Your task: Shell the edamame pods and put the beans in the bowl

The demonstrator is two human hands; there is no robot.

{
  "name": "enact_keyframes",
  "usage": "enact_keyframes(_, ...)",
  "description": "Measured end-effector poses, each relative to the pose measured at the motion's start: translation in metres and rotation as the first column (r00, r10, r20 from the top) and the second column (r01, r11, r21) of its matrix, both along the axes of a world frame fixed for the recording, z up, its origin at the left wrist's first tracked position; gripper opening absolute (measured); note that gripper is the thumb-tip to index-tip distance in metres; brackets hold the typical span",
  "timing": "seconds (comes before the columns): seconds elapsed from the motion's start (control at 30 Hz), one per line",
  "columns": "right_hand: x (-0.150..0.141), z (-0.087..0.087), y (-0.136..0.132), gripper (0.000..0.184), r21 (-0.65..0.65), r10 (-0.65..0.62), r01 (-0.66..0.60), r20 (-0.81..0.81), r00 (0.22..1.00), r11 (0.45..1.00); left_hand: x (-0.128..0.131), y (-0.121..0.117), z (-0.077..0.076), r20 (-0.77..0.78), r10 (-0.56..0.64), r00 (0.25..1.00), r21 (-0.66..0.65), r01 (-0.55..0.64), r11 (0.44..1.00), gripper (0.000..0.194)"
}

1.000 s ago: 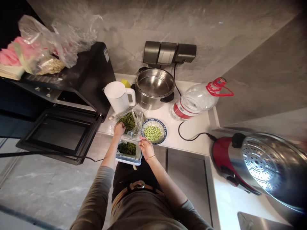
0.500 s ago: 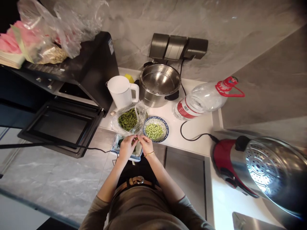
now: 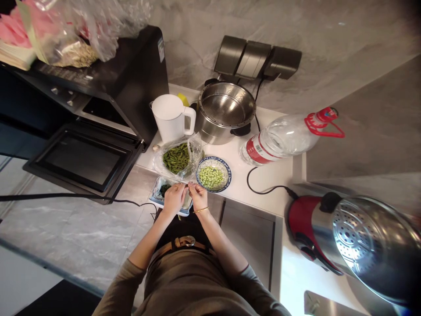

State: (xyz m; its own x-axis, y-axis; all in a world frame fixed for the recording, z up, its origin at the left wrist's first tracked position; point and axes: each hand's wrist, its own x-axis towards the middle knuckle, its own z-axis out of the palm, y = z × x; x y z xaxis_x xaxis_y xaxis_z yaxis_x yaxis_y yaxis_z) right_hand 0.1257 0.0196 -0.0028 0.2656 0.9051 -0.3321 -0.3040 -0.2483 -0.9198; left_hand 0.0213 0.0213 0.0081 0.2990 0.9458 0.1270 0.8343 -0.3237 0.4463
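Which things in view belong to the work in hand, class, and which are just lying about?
Work in hand:
- left hand and right hand, fingers together
- clear plastic bag of green pods
- blue-rimmed bowl of shelled beans
- blue-and-white container below the hands

Just lying about:
- white pitcher
- steel pot
- red-capped bottle
- black oven

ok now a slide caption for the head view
Left hand and right hand close together over a tub, near a bag of green pods and a dish of shelled beans.
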Motion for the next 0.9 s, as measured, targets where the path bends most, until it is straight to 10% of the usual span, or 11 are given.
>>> enact_keyframes(0.43,0.004,0.017,-0.007,0.034,0.186,-0.035,-0.028,0.329,0.944,0.982,0.022,-0.005,0.0,0.67,0.469,0.575,-0.458,-0.177,0.871,0.048)
enact_keyframes(0.7,-0.008,0.009,-0.002,0.023,-0.1,-0.031,-0.012,-0.418,0.908,0.995,0.006,-0.009,-0.002,0.347,0.179,0.921,-0.07,-0.165,0.984,0.034)
enact_keyframes(0.9,-0.013,0.008,-0.001,0.023,-0.161,-0.114,0.045,-0.452,0.885,0.986,0.004,-0.007,-0.004,0.409,0.245,0.879,-0.205,-0.173,0.963,0.038)
